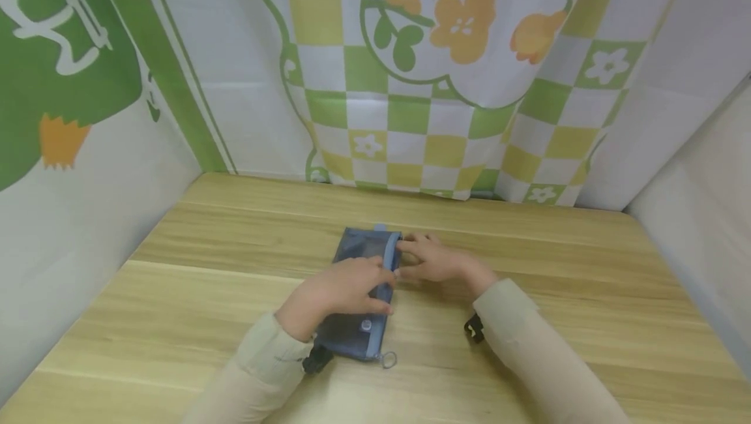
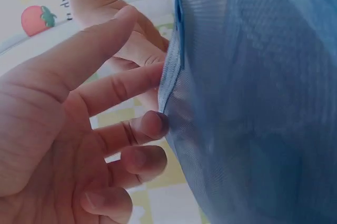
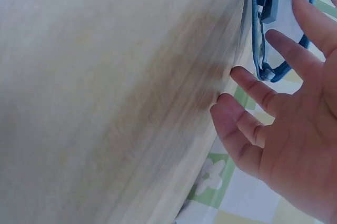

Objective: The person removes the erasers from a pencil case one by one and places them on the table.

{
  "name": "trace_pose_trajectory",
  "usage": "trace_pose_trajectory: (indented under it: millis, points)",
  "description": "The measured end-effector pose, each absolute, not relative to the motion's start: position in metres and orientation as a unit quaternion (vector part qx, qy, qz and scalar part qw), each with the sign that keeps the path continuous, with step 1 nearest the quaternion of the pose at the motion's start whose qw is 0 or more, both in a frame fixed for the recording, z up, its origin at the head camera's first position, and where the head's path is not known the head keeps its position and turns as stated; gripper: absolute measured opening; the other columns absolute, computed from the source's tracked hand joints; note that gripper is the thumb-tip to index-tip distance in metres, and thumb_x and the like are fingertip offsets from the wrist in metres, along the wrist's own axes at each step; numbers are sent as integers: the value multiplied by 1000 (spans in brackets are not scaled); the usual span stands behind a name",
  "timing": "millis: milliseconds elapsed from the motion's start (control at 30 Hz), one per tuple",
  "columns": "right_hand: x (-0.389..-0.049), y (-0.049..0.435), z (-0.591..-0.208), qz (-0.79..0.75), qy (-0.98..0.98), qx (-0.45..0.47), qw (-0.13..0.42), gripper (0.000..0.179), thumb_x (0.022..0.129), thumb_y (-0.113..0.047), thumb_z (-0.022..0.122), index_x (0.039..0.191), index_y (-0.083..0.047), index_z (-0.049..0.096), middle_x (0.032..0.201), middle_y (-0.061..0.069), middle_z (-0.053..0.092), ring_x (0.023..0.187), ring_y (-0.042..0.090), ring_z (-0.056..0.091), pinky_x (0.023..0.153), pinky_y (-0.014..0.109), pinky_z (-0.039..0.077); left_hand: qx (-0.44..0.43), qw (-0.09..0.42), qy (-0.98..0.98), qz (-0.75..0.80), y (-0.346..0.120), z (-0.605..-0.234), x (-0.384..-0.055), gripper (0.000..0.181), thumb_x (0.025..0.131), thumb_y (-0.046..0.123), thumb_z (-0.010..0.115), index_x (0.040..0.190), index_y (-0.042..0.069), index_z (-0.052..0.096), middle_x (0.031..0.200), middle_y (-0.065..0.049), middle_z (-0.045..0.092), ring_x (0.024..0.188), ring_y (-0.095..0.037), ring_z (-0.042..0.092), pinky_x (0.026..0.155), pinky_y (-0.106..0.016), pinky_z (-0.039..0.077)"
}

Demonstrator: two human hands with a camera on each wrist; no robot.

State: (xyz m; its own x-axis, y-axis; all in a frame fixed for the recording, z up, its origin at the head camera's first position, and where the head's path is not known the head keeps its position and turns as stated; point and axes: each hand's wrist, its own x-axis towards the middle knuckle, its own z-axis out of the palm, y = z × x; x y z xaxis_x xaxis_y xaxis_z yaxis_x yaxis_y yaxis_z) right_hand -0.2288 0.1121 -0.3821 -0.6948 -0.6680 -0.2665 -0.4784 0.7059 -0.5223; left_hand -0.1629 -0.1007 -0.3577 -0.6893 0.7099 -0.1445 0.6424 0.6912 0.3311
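A blue see-through mesh zipper pouch lies flat on the wooden table, its light blue zipper strip along the right side. A ring-shaped pull sits at the near corner. My left hand reaches across the pouch, thumb and fingers spread; in the left wrist view its index finger touches the edge of the mesh. At the far right corner, my right hand has its fingertips at the zipper edge, loosely bent. The right wrist view shows that hand beside the pouch's zipper corner, gripping nothing.
The wooden table extends around the pouch. A green and yellow checked curtain hangs at the table's back edge, and pale fabric walls stand on both sides. A dark wrist mount shows under the right sleeve.
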Motion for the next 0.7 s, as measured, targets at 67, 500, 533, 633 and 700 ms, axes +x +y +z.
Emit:
trace_pose_trajectory:
  millis: [67,500,533,633,700]
  points:
    - [-230,110,-382,-229,890,-324,223,61,101,-35,54,152,-4,39,157,28,26,142,53,21,111,71,23,378,121,909,129,-101,-355,-163,36,88,38,73,114,13,71,108,-2,62,89,-14,62,81,-31,52]
    - [-232,98,-387,-352,868,-296,186,48,97,-15,62,138,7,51,139,24,54,117,37,61,96,44,53,360,79,918,144,-113,-342,-163,30,86,37,76,99,15,60,89,1,47,67,-12,46,60,-25,40]
    - [-231,98,-387,-350,872,-293,177,48,96,-16,63,138,5,53,137,23,56,116,36,61,95,43,53,356,71,921,142,-115,-342,-164,31,85,37,76,98,16,58,88,1,46,67,-12,46,59,-24,39]
    - [-227,96,-386,-339,882,-293,148,44,95,-16,66,134,2,59,131,18,61,114,34,61,94,43,53,343,53,927,142,-122,-340,-164,33,85,38,76,97,17,54,88,1,45,66,-12,46,58,-23,39]
    - [-224,95,-384,-326,888,-296,129,42,94,-16,66,132,0,62,128,16,64,113,33,60,95,45,52,335,50,930,145,-127,-337,-164,33,85,37,77,98,17,54,89,1,46,66,-11,46,58,-23,40]
